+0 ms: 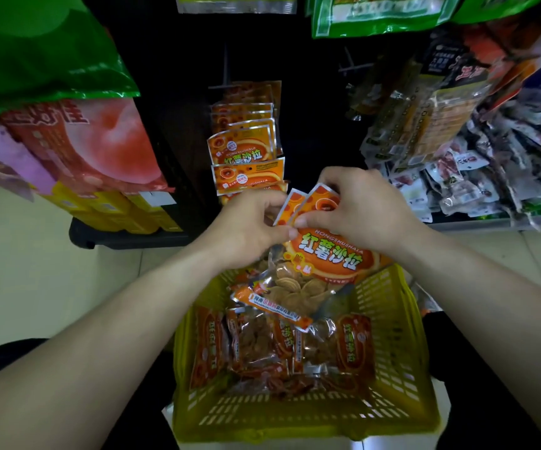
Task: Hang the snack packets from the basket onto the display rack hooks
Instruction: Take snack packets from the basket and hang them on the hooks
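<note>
An orange snack packet (327, 254) with a clear window of round chips hangs in the air above the yellow basket (399, 339). Both hands pinch its top edge: my left hand (246, 228) from the left, my right hand (357, 206) from the right, where two packet tops seem to overlap. Several more orange packets (282, 349) lie in the basket. Straight ahead, a row of the same packets (244, 141) hangs on a hook of the black display rack (178, 131), just beyond my hands.
Large pink and green bags (77, 134) hang at the left above yellow boxes (113, 209). Dense rows of brown and clear snack packs (451, 151) hang at the right. Green bags (376, 14) hang overhead. Pale floor tiles (35, 271) surround the basket.
</note>
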Demonstrator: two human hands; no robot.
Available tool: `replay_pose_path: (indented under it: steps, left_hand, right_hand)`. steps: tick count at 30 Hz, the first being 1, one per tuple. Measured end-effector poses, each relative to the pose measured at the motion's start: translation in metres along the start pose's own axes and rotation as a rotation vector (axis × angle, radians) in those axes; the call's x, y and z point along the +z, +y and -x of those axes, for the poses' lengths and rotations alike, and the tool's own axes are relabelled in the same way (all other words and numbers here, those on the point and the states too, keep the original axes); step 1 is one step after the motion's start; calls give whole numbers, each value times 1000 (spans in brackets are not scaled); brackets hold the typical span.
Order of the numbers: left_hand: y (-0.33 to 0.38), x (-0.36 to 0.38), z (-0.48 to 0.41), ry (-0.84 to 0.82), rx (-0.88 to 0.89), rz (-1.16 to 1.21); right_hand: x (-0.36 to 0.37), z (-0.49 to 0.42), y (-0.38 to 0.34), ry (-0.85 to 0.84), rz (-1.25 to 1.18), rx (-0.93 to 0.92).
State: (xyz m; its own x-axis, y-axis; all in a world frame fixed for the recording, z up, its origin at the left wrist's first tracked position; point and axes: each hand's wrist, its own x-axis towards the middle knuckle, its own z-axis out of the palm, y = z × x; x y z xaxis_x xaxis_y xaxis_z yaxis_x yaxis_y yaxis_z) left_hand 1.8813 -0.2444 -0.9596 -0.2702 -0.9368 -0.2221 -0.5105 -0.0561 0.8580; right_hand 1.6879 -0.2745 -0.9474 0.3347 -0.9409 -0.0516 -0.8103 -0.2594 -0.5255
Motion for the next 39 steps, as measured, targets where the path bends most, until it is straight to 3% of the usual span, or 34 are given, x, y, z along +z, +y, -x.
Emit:
replay_pose_path:
  steps: [9,19,24,30,39]
  left_hand:
    - [-10,-13,8,52,-78,71]
    - [-3,-3,5,92,-94,219]
    - [-4,-4,4,141,-96,154]
    - [-8,-9,3,174,-134,199]
    - [-7,-6,3,193,-146,229]
  right_hand:
    - [-13,1,25,-133,-97,-23]
    - [-14,0,28,-24,-148,24]
    - [-14,0,26,-5,-159,31]
    - [-17,-4,27,-132,-237,0]
    - [-18,-2,27,-114,-239,-15]
